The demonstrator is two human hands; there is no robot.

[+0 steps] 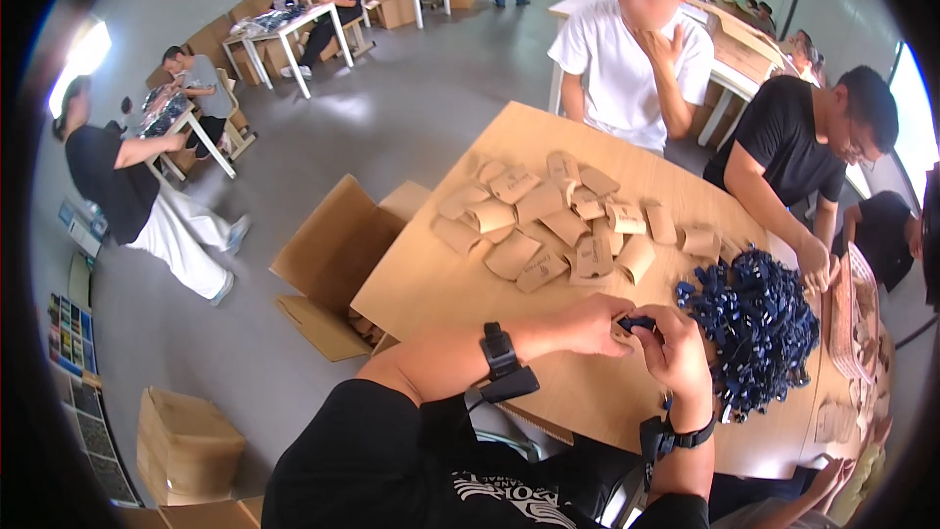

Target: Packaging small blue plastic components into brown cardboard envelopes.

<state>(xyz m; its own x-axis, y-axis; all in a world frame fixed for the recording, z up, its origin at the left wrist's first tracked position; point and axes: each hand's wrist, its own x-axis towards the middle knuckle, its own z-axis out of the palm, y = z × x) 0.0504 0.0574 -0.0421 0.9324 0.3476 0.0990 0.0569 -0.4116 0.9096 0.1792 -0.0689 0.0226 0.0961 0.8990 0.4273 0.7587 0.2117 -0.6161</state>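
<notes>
My left hand (593,325) and my right hand (676,351) meet over the near part of the wooden table. A small dark blue piece (638,323) is pinched in my right fingers, close against my left fingertips. My left fingers are closed too; a bit of tan seems to show at them, but what they hold is mostly hidden. Just right of my right hand lies a big heap of dark blue small pieces (752,333), too tangled to name. Beyond my hands, brown pillow-shaped cardboard boxes (563,225) are spread in a loose pile.
An open carton (338,255) stands against the table's left edge (431,206). A pink basket (854,318) sits at the right, where a person in black (783,157) works. Another person in white (632,69) is across the table. A closed carton (186,441) is on the floor at lower left.
</notes>
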